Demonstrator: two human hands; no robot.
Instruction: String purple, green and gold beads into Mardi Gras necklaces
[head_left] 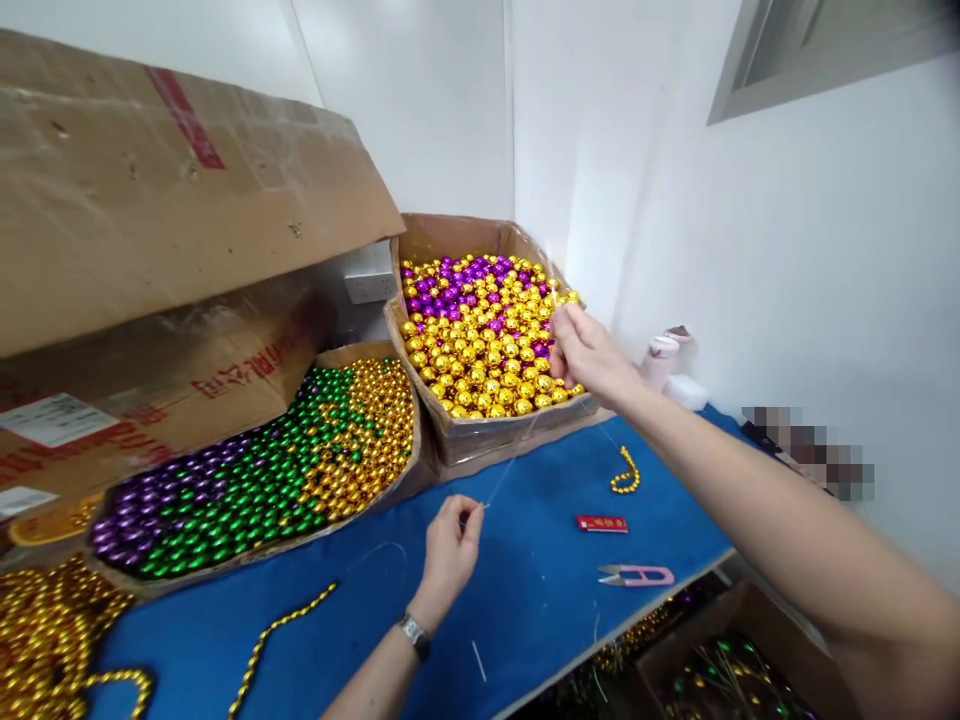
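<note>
My left hand [452, 545], with a watch [414, 636] on its wrist, is closed in a pinch on a thin clear thread [504, 480] above the blue table cover. The thread slants up from it towards my right hand [583, 350]. That hand is raised before the box of large gold and purple beads, its fingers closed on the thread; a blurred whitish strand stands above them. To the left lies a gold bead string [281, 628] with a loop of clear thread at its end. A short curled gold bead string [627, 472] lies under my right forearm.
Pink thread snips [637, 575] and a red packet [602, 524] lie on the blue cover [540, 600]. Behind stand a cardboard box [480, 440] of large beads and one of purple, green and gold beads [262, 485]. A cardboard flap [187, 200] overhangs the left.
</note>
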